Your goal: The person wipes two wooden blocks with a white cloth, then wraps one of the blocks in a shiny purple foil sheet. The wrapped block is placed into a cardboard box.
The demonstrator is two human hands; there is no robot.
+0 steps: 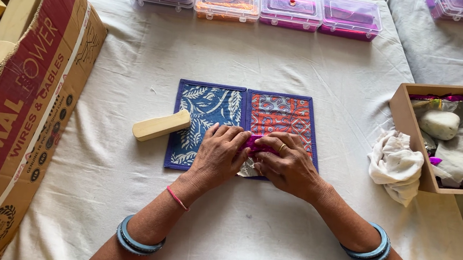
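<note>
Between hands (218, 156), crosswise magenta wrapper (257, 144) (pinched)

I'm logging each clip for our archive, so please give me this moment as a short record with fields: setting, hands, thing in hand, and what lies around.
setting: table covered with a white cloth
left hand: fingers on a small magenta piece
right hand: pinching the same piece; ring on one finger
under the hands: quilted mat, blue half and orange half
beside the mat: wooden block, its end on the blue half
far edge: row of clear plastic boxes
right side: crumpled white rag, open wooden box
left side: cardboard carton
</note>
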